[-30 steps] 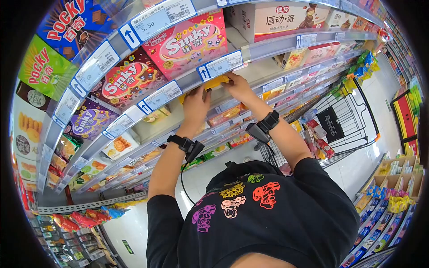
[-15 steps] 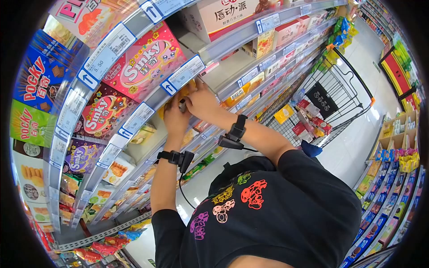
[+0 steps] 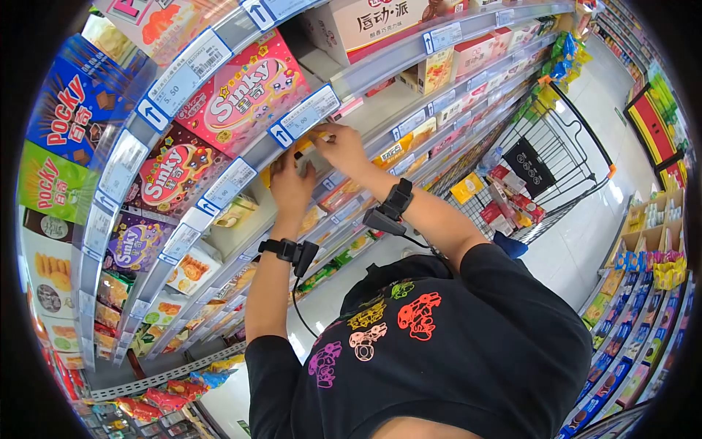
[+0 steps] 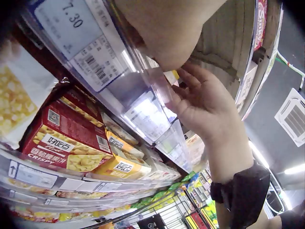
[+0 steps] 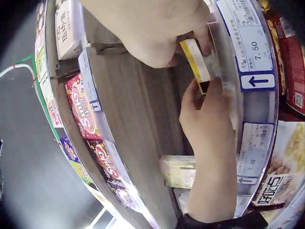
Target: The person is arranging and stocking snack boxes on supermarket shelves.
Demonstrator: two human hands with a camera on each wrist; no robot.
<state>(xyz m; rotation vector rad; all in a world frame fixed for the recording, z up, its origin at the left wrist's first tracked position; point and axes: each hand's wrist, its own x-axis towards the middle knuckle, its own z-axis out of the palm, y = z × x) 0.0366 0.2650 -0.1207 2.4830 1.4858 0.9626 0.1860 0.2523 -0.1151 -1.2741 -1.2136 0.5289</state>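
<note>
**Both hands on a yellow box behind the price rail**

We're up at the snack shelving, and both hands are in the same gap. The left hand (image 3: 292, 186) comes up from below, its thumb and fingertips closing on the lower end of a slim yellow box (image 5: 196, 62). The right hand (image 3: 344, 150) reaches in from above and pinches the upper end, so neither hand is spread and the two share the one box.

The yellow box stands on edge on the wooden shelf board (image 5: 143, 124), just behind the clear price rail (image 5: 248, 95). From the right wrist it sits right beside the 7.50 price label (image 5: 247, 33). From the head camera only slivers of yellow show between the hands and the rail.

A pale green box (image 5: 178, 171) lies further along the same board, near the left forearm. Pink Sinky boxes (image 3: 248, 95) fill the shelf directly above the hands, and blue Pocky boxes (image 3: 69, 121) are stacked out to the left. One level down, the left wrist view catches red Crispy boxes (image 4: 62, 143). A wire shopping cart (image 3: 556, 168) loaded with packets stands in the aisle off to the right.
</note>
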